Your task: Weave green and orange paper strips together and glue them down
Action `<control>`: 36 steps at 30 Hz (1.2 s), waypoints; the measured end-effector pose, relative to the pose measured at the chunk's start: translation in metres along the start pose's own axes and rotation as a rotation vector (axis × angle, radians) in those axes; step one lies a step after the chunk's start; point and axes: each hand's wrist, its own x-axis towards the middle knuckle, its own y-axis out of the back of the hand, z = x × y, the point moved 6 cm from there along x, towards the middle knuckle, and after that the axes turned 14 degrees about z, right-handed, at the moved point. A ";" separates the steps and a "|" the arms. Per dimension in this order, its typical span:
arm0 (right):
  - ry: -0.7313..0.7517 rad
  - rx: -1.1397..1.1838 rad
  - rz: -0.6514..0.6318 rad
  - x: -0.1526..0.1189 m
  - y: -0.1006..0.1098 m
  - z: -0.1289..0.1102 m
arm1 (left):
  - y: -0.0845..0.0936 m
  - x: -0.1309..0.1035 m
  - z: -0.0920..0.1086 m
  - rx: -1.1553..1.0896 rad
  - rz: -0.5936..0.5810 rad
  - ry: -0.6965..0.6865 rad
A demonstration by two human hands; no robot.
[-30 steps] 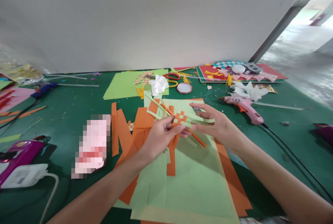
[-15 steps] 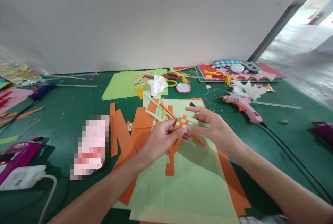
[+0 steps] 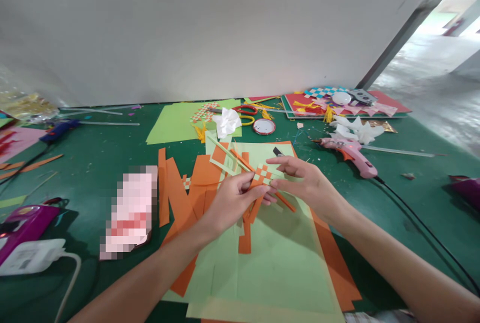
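A small piece of woven paper (image 3: 263,175), a check of orange and light green strips, is held above the light green sheets (image 3: 277,263). My left hand (image 3: 236,198) is closed on its left and lower side, thumb on top. At the right edge of the weave my right hand (image 3: 300,175) has its fingertips touching, with the index finger stretched over it. Loose orange and green strip ends stick out around the weave. An orange paper strip (image 3: 245,244) lies just below my hands. Part of the weave is hidden by my fingers.
Orange paper pieces (image 3: 176,188) lie to the left. A pink glue gun (image 3: 356,155) with its cord rests at right. Behind are scissors (image 3: 245,110), crumpled tissue (image 3: 227,122), a roll of tape (image 3: 264,126) and red card (image 3: 390,100). A purple device (image 3: 28,225) sits at left.
The green strip end that stuck out past my right fingers no longer shows there. My right hand has shifted very slightly; my left hand keeps its hold.
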 end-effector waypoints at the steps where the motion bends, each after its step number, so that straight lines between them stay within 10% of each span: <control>1: 0.002 -0.006 -0.006 0.000 0.000 -0.001 | 0.000 0.000 0.000 0.000 -0.002 0.001; 20: 0.114 -0.273 -0.109 0.001 0.003 -0.002 | 0.011 0.000 -0.003 0.234 0.146 -0.154; 36: 0.167 -0.172 -0.013 -0.003 0.008 -0.015 | 0.000 -0.004 -0.007 0.126 -0.014 -0.014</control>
